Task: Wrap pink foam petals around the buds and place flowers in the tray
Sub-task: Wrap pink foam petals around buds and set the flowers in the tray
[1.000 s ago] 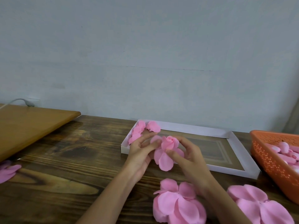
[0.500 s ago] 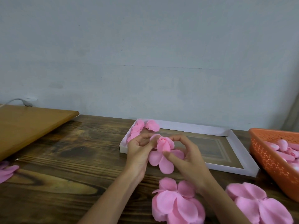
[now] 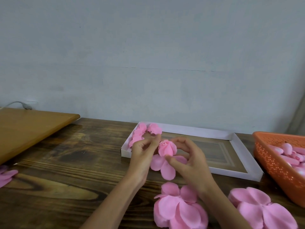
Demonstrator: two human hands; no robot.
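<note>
A pink foam flower point(image 3: 166, 150) is held above the table between both hands, its bud partly wrapped and loose petals hanging below. My left hand point(image 3: 143, 156) pinches its left side with curled fingers. My right hand point(image 3: 189, 160) curls round its right side, thumb pressing a petal against the bud. Just behind stands the white shallow tray point(image 3: 237, 141), with finished pink flowers point(image 3: 143, 132) in its far left corner.
Two stacks of flat pink petal sets lie near me, one point(image 3: 179, 210) below my hands and one point(image 3: 262, 209) to the right. An orange perforated basket point(image 3: 277, 164) of pink buds stands at the right. A lighter wooden board point(image 3: 28, 128) lies at the left, more petals point(image 3: 6, 176) at the left edge.
More petals have been folded up against the bud, which now looks fuller. My right fingers have arched over its right side. Both hands stay in place in front of the tray.
</note>
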